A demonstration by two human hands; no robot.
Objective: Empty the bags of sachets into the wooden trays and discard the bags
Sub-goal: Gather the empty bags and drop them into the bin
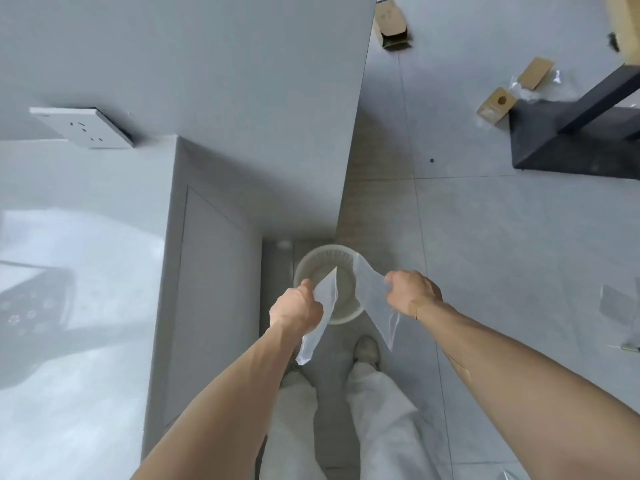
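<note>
Bags look empty, so I judge the tipping-out done for these two at least and the discarding in hand. My left hand [296, 308] has its grip clenched on one clear bag [320, 306], my right hand [412, 294] on the other bag [372, 289], both held over the white bin [313, 263] on the floor by my feet. Neither is dropped yet. No wooden trays or sachets are in view (so I cannot tell whether more bags wait).
</note>
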